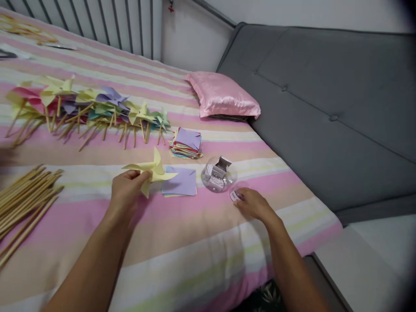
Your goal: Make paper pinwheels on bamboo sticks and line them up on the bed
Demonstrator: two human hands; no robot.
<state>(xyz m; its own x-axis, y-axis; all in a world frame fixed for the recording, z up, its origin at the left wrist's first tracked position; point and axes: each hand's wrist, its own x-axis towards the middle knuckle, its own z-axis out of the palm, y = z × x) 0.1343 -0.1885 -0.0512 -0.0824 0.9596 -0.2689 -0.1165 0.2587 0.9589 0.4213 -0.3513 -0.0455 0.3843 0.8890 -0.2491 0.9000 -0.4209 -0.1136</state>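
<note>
While the left hand (127,187) pinched a yellow paper pinwheel (152,170) between thumb and fingertips above the striped bedsheet (195,242), the right hand (252,203) closed loosely on a small clear lid (234,195) beside the clear container (218,175).

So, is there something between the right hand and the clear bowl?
Nothing big: the right hand already touches a small clear lid lying just before the bowl. The left hand holds a yellow pinwheel off to the side.
</note>
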